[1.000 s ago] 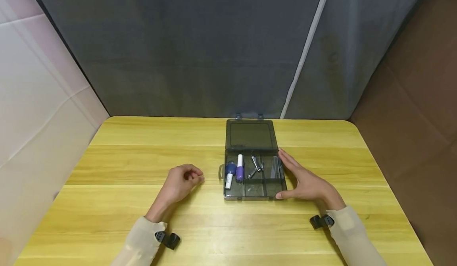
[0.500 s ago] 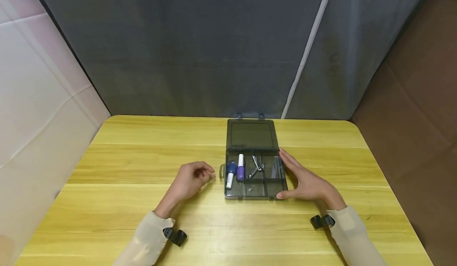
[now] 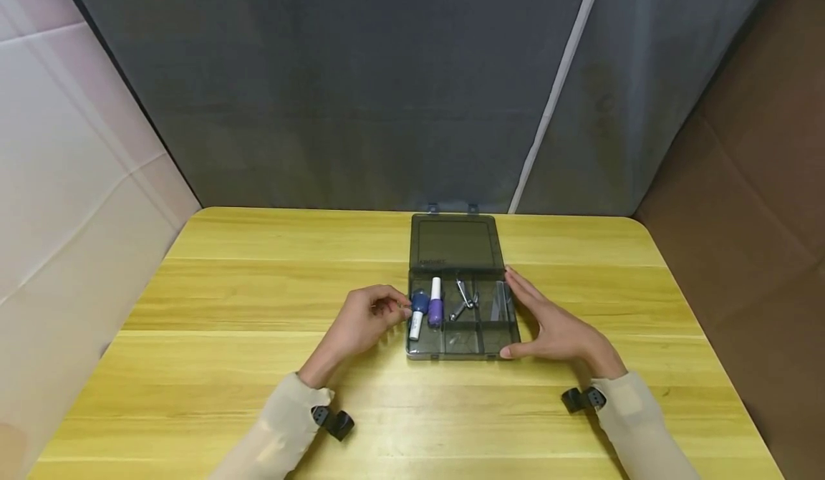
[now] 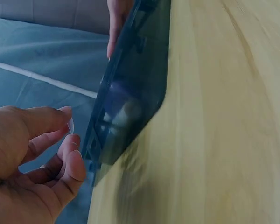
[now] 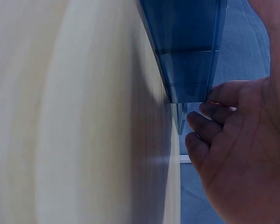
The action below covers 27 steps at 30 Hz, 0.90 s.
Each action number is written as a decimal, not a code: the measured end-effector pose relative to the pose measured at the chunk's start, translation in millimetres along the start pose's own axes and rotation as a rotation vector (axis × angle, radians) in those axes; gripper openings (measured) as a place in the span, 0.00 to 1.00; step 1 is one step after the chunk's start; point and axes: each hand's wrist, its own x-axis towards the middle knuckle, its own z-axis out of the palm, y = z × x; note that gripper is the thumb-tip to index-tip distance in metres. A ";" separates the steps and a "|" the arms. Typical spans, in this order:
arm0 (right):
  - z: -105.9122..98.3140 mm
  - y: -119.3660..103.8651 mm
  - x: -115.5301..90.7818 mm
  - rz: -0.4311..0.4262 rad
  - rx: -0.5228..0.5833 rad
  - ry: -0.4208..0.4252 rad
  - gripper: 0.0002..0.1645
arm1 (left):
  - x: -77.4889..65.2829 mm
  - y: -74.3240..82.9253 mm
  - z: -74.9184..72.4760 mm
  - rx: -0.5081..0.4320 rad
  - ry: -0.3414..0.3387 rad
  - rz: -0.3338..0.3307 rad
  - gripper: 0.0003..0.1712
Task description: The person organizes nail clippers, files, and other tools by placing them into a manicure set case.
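In the head view my left hand (image 3: 367,322) is at the left edge of a dark see-through organizer box (image 3: 460,357). Its thumb and finger pinch a small clear curved piece (image 4: 71,126), like a false nail tip, in the left wrist view. My right hand (image 3: 557,326) grips the box's right side, thumb on the front corner and fingers along the far side. Inside lie a blue nail polish bottle (image 3: 419,302) with a white cap, a purple nail polish bottle (image 3: 435,313), a silver nail clipper (image 3: 462,294) and flat clear strips (image 3: 498,301).
The box's lid (image 3: 456,242) lies folded back towards the rear edge of the wooden table (image 3: 258,279). Small clear pieces (image 3: 460,338) show faintly in a front compartment. A grey curtain (image 3: 322,93) hangs behind the table, with cloth walls at both sides.
My left hand has moved right, from apart on the table up to the box's left edge. My right hand and the box have stayed in place.
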 end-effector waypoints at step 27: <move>-0.7 -1.7 2.3 0.016 0.000 0.002 0.81 | 18.8 33.2 36.6 -0.055 -0.089 0.087 0.03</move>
